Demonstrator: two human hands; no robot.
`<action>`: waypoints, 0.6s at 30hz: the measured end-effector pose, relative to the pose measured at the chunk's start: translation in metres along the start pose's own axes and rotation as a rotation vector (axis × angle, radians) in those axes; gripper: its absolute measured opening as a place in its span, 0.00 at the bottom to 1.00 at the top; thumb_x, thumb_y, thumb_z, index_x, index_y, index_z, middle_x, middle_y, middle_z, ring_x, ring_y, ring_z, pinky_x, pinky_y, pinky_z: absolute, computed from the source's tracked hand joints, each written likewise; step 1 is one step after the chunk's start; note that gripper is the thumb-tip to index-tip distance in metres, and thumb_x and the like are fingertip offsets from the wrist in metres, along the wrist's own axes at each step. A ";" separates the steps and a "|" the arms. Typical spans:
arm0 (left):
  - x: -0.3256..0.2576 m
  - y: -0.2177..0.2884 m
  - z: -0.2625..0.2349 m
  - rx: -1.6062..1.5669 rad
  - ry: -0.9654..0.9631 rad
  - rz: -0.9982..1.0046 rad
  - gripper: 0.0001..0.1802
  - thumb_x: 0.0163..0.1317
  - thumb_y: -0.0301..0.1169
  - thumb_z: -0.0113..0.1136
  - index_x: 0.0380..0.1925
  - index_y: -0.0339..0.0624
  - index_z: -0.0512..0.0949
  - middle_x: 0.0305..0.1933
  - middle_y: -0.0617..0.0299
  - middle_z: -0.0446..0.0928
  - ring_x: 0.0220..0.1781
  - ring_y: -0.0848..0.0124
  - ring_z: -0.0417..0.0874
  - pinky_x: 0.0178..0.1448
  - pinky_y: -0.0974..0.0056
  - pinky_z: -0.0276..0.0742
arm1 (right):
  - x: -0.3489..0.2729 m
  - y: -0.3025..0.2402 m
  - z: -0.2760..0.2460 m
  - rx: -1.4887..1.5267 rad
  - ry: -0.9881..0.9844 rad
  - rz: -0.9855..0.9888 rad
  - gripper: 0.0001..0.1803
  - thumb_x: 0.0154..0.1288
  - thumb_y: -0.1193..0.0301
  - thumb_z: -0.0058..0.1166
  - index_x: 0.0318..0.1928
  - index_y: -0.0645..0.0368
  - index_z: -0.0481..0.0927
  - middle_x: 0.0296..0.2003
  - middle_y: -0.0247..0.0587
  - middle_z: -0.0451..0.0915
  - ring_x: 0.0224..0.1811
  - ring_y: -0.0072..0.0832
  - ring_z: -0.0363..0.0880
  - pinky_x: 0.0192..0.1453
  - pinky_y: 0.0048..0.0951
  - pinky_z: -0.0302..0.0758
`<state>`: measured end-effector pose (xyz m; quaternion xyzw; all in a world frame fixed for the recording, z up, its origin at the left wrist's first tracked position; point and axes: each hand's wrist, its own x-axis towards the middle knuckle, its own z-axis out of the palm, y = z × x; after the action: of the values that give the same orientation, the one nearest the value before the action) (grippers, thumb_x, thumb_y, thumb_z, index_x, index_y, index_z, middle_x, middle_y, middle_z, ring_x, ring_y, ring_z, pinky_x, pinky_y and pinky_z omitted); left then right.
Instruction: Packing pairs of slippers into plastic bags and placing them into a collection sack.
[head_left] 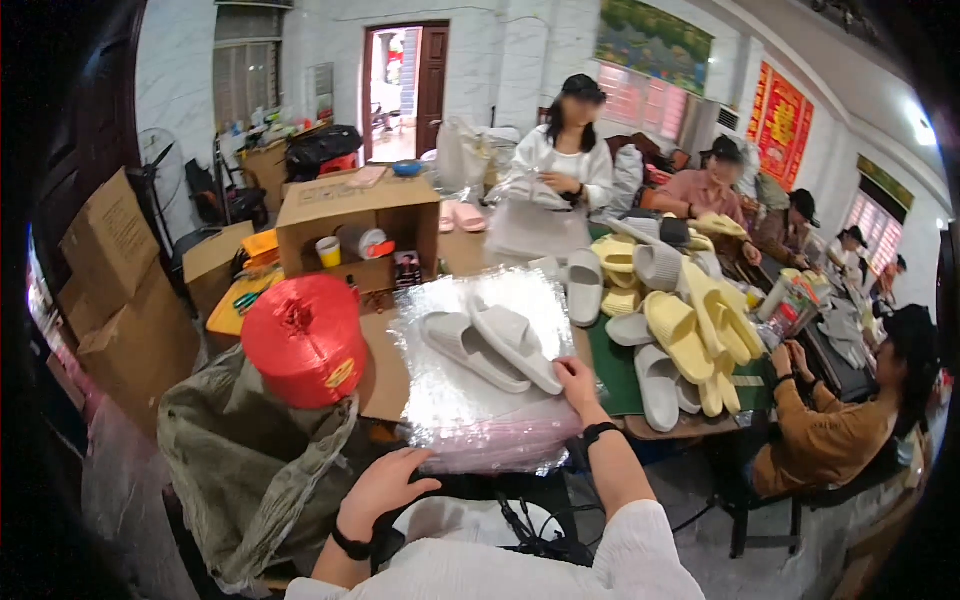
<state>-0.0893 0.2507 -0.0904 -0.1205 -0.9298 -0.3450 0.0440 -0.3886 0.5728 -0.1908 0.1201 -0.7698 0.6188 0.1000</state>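
A pair of light grey slippers (pixel 508 340) lies on a stack of clear plastic bags (pixel 440 400) in front of me, one slipper partly overlapping the other. My right hand (pixel 578 388) closes its fingers on the near end of the right-hand slipper. At the near left edge of the stack, my left hand (pixel 392 488) is open, its fingers stretched toward the plastic and holding nothing. To the right rises a pile of yellow slippers (pixel 677 332) mixed with grey slippers (pixel 656 385).
A red roll of plastic twine (pixel 305 340) and an olive sack (pixel 240 460) stand at left. Behind them an open cardboard box (pixel 358 205) holds a yellow cup (pixel 328 252). Across the table a person (pixel 560 165) handles clear plastic; another in brown (pixel 835 430) sits at right.
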 end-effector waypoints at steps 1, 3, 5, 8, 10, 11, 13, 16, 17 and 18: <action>0.001 0.010 -0.008 -0.004 -0.009 0.022 0.27 0.58 0.43 0.66 0.54 0.38 0.76 0.52 0.46 0.78 0.54 0.48 0.79 0.58 0.55 0.75 | 0.000 0.003 -0.001 0.004 0.000 0.003 0.12 0.64 0.68 0.59 0.44 0.63 0.83 0.34 0.34 0.82 0.38 0.20 0.77 0.45 0.24 0.74; 0.002 0.035 -0.033 -0.093 -0.030 0.124 0.27 0.59 0.41 0.67 0.55 0.36 0.76 0.53 0.45 0.79 0.54 0.50 0.80 0.57 0.56 0.76 | -0.001 0.005 -0.002 0.001 0.001 0.011 0.13 0.64 0.68 0.59 0.44 0.63 0.83 0.34 0.33 0.82 0.38 0.20 0.76 0.45 0.24 0.73; 0.000 0.071 -0.059 -0.238 0.004 0.278 0.24 0.56 0.35 0.71 0.51 0.37 0.79 0.55 0.49 0.79 0.55 0.53 0.81 0.59 0.57 0.76 | -0.004 0.002 -0.001 0.001 -0.010 -0.017 0.12 0.64 0.67 0.59 0.43 0.63 0.83 0.34 0.32 0.81 0.37 0.20 0.76 0.44 0.24 0.73; -0.004 0.109 -0.100 -0.574 -0.140 0.588 0.23 0.57 0.35 0.70 0.51 0.37 0.80 0.57 0.44 0.77 0.59 0.50 0.79 0.60 0.54 0.75 | -0.006 0.009 -0.009 -0.034 0.006 -0.008 0.13 0.64 0.67 0.59 0.43 0.64 0.83 0.33 0.35 0.81 0.37 0.22 0.76 0.44 0.25 0.73; -0.004 0.123 -0.117 -0.852 -0.324 0.855 0.20 0.61 0.37 0.68 0.50 0.40 0.79 0.58 0.40 0.74 0.59 0.49 0.77 0.61 0.55 0.74 | 0.000 0.006 -0.014 -0.019 0.018 -0.027 0.14 0.64 0.66 0.59 0.43 0.65 0.82 0.34 0.38 0.82 0.37 0.25 0.77 0.45 0.27 0.74; -0.010 0.133 -0.120 -0.986 -0.381 0.963 0.17 0.63 0.39 0.67 0.45 0.40 0.80 0.58 0.38 0.74 0.57 0.48 0.78 0.59 0.56 0.75 | 0.005 0.008 -0.007 -0.014 0.005 -0.035 0.14 0.64 0.66 0.60 0.43 0.65 0.82 0.34 0.38 0.82 0.37 0.25 0.77 0.45 0.27 0.74; -0.022 0.165 -0.124 -1.281 -0.235 0.895 0.16 0.60 0.42 0.69 0.34 0.40 0.82 0.44 0.39 0.81 0.45 0.47 0.83 0.48 0.55 0.84 | 0.003 -0.004 -0.002 -0.039 0.023 -0.002 0.15 0.64 0.66 0.60 0.43 0.65 0.82 0.35 0.39 0.83 0.38 0.25 0.78 0.45 0.28 0.74; -0.011 0.192 -0.121 -1.334 -0.203 1.019 0.35 0.61 0.57 0.62 0.52 0.35 0.80 0.57 0.31 0.75 0.56 0.49 0.80 0.60 0.56 0.77 | 0.007 -0.007 -0.002 -0.041 0.020 -0.059 0.15 0.63 0.67 0.61 0.43 0.66 0.82 0.34 0.38 0.82 0.37 0.24 0.78 0.43 0.28 0.74; -0.005 0.192 -0.117 -1.313 -0.300 1.168 0.33 0.62 0.56 0.61 0.48 0.33 0.82 0.53 0.30 0.76 0.51 0.48 0.82 0.57 0.57 0.79 | 0.003 -0.008 0.000 -0.035 0.007 -0.056 0.15 0.63 0.67 0.61 0.43 0.66 0.82 0.34 0.38 0.82 0.37 0.24 0.78 0.43 0.28 0.74; 0.000 0.194 -0.115 -1.282 -0.411 1.321 0.32 0.63 0.56 0.61 0.43 0.32 0.83 0.48 0.29 0.78 0.45 0.48 0.85 0.54 0.58 0.81 | 0.000 -0.007 -0.002 -0.024 -0.001 -0.010 0.14 0.64 0.67 0.60 0.43 0.65 0.83 0.35 0.37 0.83 0.38 0.23 0.78 0.44 0.26 0.74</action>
<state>-0.0401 0.3173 0.1191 -0.6830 -0.2955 -0.6680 -0.0088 -0.3868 0.5734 -0.1834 0.1231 -0.7765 0.6092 0.1038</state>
